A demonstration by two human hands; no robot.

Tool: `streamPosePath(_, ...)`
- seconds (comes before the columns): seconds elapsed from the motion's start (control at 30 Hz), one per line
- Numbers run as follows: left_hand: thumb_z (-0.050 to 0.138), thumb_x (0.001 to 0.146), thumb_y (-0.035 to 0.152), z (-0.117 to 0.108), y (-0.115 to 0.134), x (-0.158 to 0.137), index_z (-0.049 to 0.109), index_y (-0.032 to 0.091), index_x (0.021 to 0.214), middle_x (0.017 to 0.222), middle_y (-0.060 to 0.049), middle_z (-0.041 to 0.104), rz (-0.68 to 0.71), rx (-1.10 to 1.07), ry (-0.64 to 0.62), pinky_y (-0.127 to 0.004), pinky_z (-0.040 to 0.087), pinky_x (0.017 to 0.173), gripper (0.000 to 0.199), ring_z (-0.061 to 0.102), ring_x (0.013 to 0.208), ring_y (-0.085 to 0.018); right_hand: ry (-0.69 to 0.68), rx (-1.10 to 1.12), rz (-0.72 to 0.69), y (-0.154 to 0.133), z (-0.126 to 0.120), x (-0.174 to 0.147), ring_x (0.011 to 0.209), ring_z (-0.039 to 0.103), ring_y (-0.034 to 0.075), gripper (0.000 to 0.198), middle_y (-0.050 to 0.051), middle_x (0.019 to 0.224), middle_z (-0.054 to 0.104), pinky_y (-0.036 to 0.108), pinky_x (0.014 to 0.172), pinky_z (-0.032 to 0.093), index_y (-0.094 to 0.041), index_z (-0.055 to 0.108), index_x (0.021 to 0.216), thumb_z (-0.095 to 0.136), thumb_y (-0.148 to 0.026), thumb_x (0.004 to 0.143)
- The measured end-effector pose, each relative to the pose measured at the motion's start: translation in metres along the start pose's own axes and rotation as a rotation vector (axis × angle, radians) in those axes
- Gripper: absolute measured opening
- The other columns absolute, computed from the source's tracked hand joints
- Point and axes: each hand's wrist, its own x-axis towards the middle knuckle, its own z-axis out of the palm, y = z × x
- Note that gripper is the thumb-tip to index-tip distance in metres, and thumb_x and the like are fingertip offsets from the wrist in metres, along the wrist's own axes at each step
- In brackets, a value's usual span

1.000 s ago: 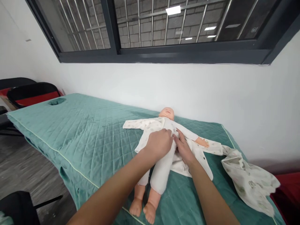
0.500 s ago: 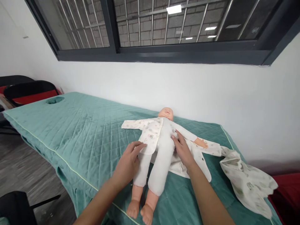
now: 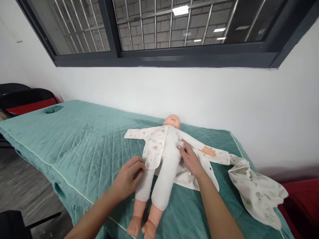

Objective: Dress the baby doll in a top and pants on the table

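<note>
A baby doll (image 3: pixel 170 159) with a white cloth body lies on its back, its head toward the wall and its bare feet toward me. A white printed baby jacket (image 3: pixel 154 147) is spread at the doll, one front panel over part of its trunk and the other partly beneath it. My left hand (image 3: pixel 129 177) has curled fingers at the outer edge of that front panel; the fingertips are partly hidden. My right hand (image 3: pixel 191 161) lies against the doll's side, thumb and index finger apart. The doll's hand (image 3: pixel 208 151) rests on the jacket's other sleeve (image 3: pixel 221 156).
A green quilted cover (image 3: pixel 94 139) with a face hole (image 3: pixel 53 109) lies over the bed. A crumpled printed garment (image 3: pixel 259 192) is at the right edge. Red fabric (image 3: pixel 301 202) is beyond it. Chairs (image 3: pixel 30 99) stand at left, below a barred window (image 3: pixel 159 30).
My left hand has drawn back from over the jacket's front panel to its outer edge. My right hand stays at the doll's side. The whole view has shifted slightly.
</note>
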Motion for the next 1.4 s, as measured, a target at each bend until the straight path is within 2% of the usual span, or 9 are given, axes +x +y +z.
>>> streamPosePath(0.13,0.045,0.088,0.012,-0.005,0.009,0.017,0.06,0.025,0.094,0.097,-0.006,0.066,0.086,0.056,-0.001,-0.036,0.052,0.082,0.021,0.061,0.091,-0.02,0.023,-0.065,-0.031,-0.003,-0.007,-0.002,0.128,0.055,0.026,0.06,0.007,0.141,0.058,0.043,0.114,0.037,-0.024,0.054,0.14,0.049,-0.058,0.091)
streamPosePath(0.27,0.041,0.089,0.01,0.007,0.025,0.067,0.06,0.022,0.096,0.099,-0.006,0.067,0.113,0.026,0.072,-0.035,0.051,0.088,0.023,0.061,0.097,-0.019,0.175,-0.068,-0.01,0.0,-0.036,0.0,0.097,0.068,0.024,0.044,0.006,0.105,0.075,0.038,0.093,0.049,-0.022,0.069,0.111,0.047,-0.053,0.091)
streamPosePath(0.43,0.042,0.09,0.013,0.051,0.064,0.149,0.062,0.02,0.104,0.109,-0.006,0.067,0.195,0.134,-0.14,-0.036,0.048,0.095,0.026,0.058,0.107,-0.021,0.466,-0.346,0.256,0.019,-0.099,-0.003,0.084,0.066,0.023,0.032,0.008,0.087,0.074,0.033,0.078,0.046,-0.019,0.069,0.088,0.048,-0.043,0.086)
streamPosePath(0.57,0.042,0.09,0.013,0.108,0.09,0.194,0.062,0.018,0.107,0.117,-0.008,0.065,0.4,0.287,-0.421,-0.037,0.048,0.091,0.027,0.057,0.11,-0.024,0.254,-0.465,0.443,0.039,-0.124,-0.005,0.072,0.064,0.02,0.024,0.008,0.074,0.072,0.029,0.067,0.042,-0.017,0.065,0.076,0.046,-0.03,0.085)
streamPosePath(0.83,0.043,0.094,0.018,0.196,0.105,0.212,0.061,0.011,0.117,0.121,-0.017,0.063,0.397,0.525,-0.633,-0.045,0.043,0.095,0.03,0.058,0.113,-0.029,0.145,-0.555,0.365,0.032,-0.115,-0.007,0.059,0.054,0.017,0.028,0.006,0.058,0.064,0.029,0.06,0.032,-0.018,0.06,0.055,0.051,-0.026,0.081)
streamPosePath(1.03,0.063,0.082,0.025,0.191,0.098,0.238,0.064,0.018,0.111,0.112,-0.013,0.068,0.37,0.534,-0.691,-0.041,0.047,0.085,0.029,0.063,0.103,-0.03,0.135,-0.486,0.313,0.023,-0.102,-0.007,0.062,0.057,0.017,0.034,0.006,0.061,0.065,0.028,0.061,0.034,-0.019,0.057,0.054,0.052,-0.036,0.083)
streamPosePath(1.2,0.057,0.08,0.018,0.171,0.084,0.257,0.062,0.023,0.111,0.107,-0.009,0.07,0.325,0.435,-0.729,-0.034,0.047,0.073,0.032,0.066,0.092,-0.025,0.206,-0.424,0.32,0.03,-0.085,0.005,0.075,0.061,0.02,0.024,0.007,0.077,0.07,0.028,0.066,0.037,-0.018,0.065,0.074,0.065,-0.043,0.074)
streamPosePath(1.33,0.053,0.08,0.019,0.161,0.074,0.255,0.063,0.024,0.1,0.103,-0.005,0.072,0.365,0.356,-0.785,-0.031,0.044,0.069,0.022,0.065,0.088,-0.023,0.193,-0.202,0.269,0.042,-0.096,0.007,0.064,0.054,0.016,0.023,0.0,0.063,0.061,0.026,0.059,0.034,-0.019,0.061,0.065,0.066,-0.041,0.067)
streamPosePath(1.4,0.052,0.082,0.022,0.158,0.071,0.251,0.062,0.024,0.098,0.1,-0.004,0.072,0.377,0.369,-0.788,-0.032,0.044,0.069,0.019,0.065,0.085,-0.022,0.313,-0.036,0.285,0.048,-0.107,0.006,0.058,0.048,0.013,0.024,-0.002,0.059,0.057,0.025,0.055,0.033,-0.019,0.06,0.065,0.065,-0.042,0.067)
